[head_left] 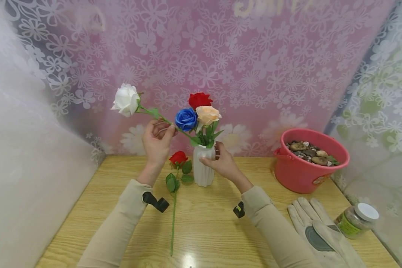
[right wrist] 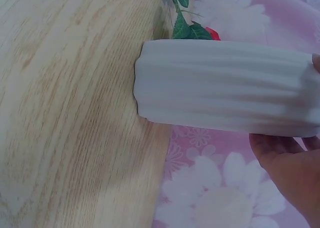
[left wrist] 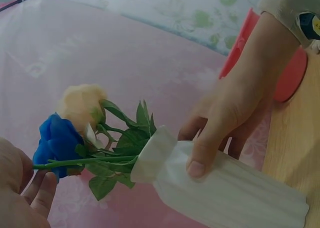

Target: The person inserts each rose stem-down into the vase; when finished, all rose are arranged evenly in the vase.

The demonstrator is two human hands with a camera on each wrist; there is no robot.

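Observation:
My left hand (head_left: 158,143) pinches the green stem of a white rose (head_left: 126,99), which leans out to the left; the stem's lower end goes into the mouth of a white ribbed vase (head_left: 203,173). My right hand (head_left: 223,162) grips the upper part of that vase from the right, thumb in front and fingers behind. The vase stands upright on the table. In it are a blue rose (head_left: 186,119), a peach rose (head_left: 208,115) and a red rose (head_left: 200,99) at the back. In the left wrist view the pinched stem (left wrist: 100,161) crosses the vase's lip.
Another red rose (head_left: 178,158) lies on the wooden table (head_left: 201,223), left of the vase, its stem towards me. At the right stand a pink bucket (head_left: 298,178) of stones and a lidded jar (head_left: 356,220). Pale work gloves (head_left: 325,232) lie before them. A flowered pink backdrop (head_left: 254,74) rises behind.

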